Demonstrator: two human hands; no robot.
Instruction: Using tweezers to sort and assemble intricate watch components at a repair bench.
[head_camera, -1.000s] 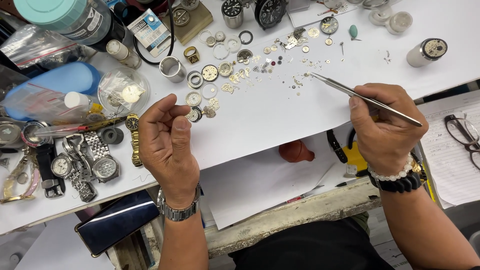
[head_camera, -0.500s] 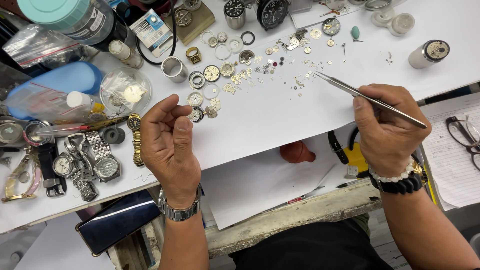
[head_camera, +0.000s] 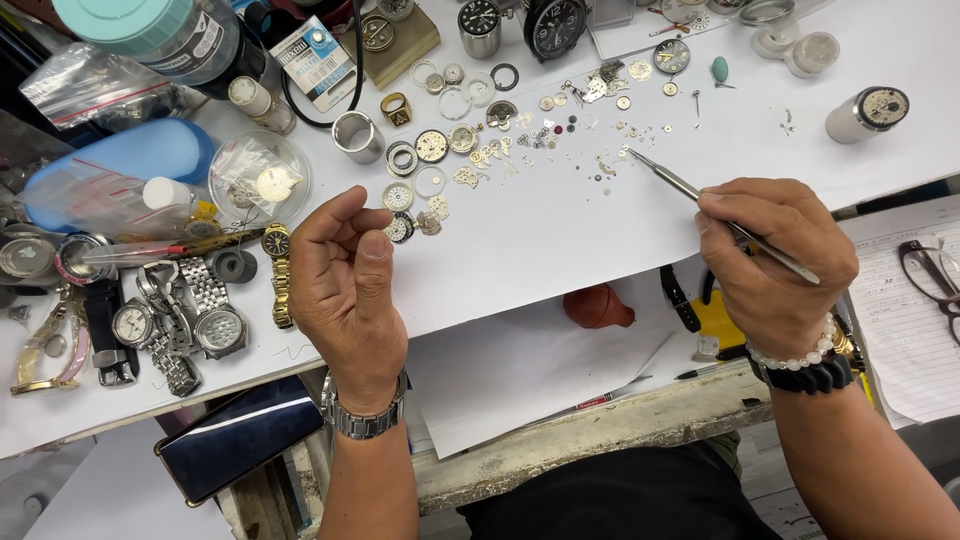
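One head-worn view only: the white worktop (head_camera: 560, 240) is seen from above, steeply downward, at close range.

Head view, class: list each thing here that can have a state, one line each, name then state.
Left hand: raised, fingers curled, grip contents hidden.
Right hand: closed on tweezers.
Tweezers: held, tips shut, down among the loose parts.
Phone: screen dark, lying flat.
Glasses: open, resting on paper.
Gold watch: lying flat, strap stretched out.
Bottle: capped, on its side.

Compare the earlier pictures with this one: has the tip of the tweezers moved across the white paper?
Yes, slightly. The tweezers tip has slid left, closer to the scattered watch parts, judged against the grey cylinder at right.
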